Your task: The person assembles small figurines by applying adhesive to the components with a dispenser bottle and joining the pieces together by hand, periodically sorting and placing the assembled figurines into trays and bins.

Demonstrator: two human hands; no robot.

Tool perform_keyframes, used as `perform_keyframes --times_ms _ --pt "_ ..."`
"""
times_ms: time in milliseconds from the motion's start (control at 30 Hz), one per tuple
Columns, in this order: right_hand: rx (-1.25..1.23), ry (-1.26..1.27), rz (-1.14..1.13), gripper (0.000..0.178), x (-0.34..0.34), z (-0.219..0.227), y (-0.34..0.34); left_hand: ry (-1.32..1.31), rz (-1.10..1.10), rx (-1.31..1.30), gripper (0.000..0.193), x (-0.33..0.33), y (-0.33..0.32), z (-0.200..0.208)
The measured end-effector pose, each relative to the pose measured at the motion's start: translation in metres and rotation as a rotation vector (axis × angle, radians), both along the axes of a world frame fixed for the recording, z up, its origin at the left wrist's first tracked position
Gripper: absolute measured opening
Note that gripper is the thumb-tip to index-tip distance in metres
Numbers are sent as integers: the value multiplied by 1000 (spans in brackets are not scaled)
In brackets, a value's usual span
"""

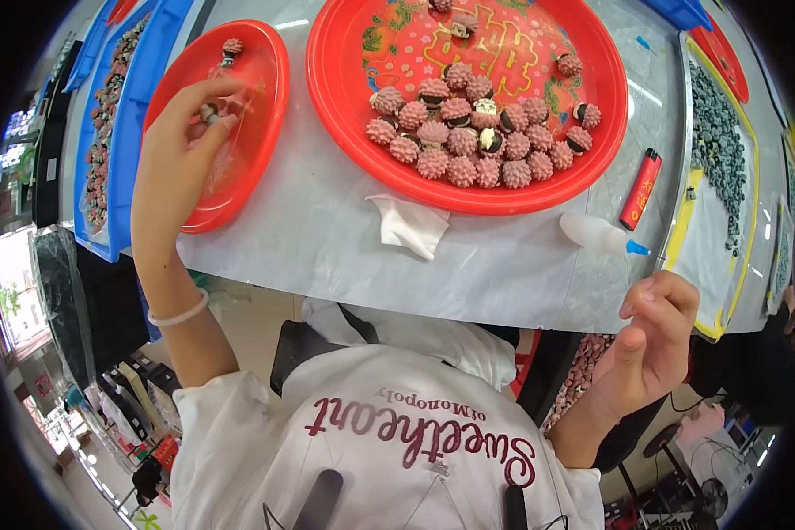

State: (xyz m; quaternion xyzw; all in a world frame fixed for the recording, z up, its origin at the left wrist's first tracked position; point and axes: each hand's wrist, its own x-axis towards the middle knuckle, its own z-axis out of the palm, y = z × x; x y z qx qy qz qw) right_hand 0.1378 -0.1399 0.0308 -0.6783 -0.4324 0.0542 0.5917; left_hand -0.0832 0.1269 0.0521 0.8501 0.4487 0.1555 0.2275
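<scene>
My left hand (172,150) reaches over a smaller red tray (261,181) at the left, its thumb and fingertips pinched on a small pale-and-dark piece (208,113). Just beyond the fingers, a pink knobbly piece with a small figure under it (231,49) lies in that tray. My right hand (652,340) is raised at the table's near right edge, fingers loosely curled and thumb apart, with nothing visible in it. In the middle, a large round red tray (344,115) bears many pink knobbly pieces (461,141), some showing dark or cream undersides.
A white cloth or tissue (411,228) lies before the big tray. To its right are a white squeeze bottle with a blue tip (592,234) and a red lighter (640,190). Blue trays (132,106) of small pieces stand far left; a yellow-edged tray (720,265) holds dark pieces.
</scene>
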Motion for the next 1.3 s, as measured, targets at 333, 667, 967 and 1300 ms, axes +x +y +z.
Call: perform_keyframes --times_ms 333,667,967,1300 --pt "-22 57 -84 11 15 -2 -1 -35 -584 237 16 123 15 19" --pt "-127 94 -59 20 20 -5 -3 -331 -588 -375 14 106 -21 20" --pt "-103 490 166 34 3 -12 11 -717 -677 -895 26 74 -110 -23" --pt "-110 350 41 54 20 22 -10 -1025 -351 -1417 27 77 -138 -51"
